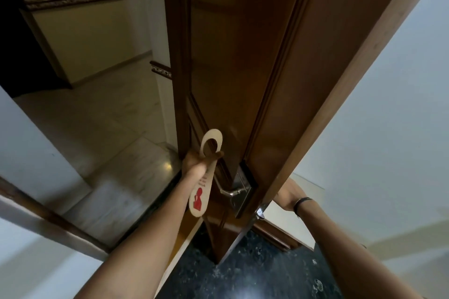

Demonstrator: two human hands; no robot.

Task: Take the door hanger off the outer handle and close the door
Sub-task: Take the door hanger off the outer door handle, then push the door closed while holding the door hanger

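The left hand point(194, 161) grips the door hanger point(202, 175) upright, clear of the outer handle point(229, 192), so the right hand point(286, 195) behind the door edge point(313, 114) (fingers hidden, grip untellable) is placed to close it.

Left arm: extended forward and upward from the lower left, forearm bare. Left hand point(194, 161): fingers closed in a grip on the door hanger point(202, 177), just below its loop. Right arm: extended forward from the lower right, forearm bare, a dark band point(301, 202) on the wrist. Right hand point(284, 195): largely hidden behind the door edge point(315, 94); finger state cannot be determined.
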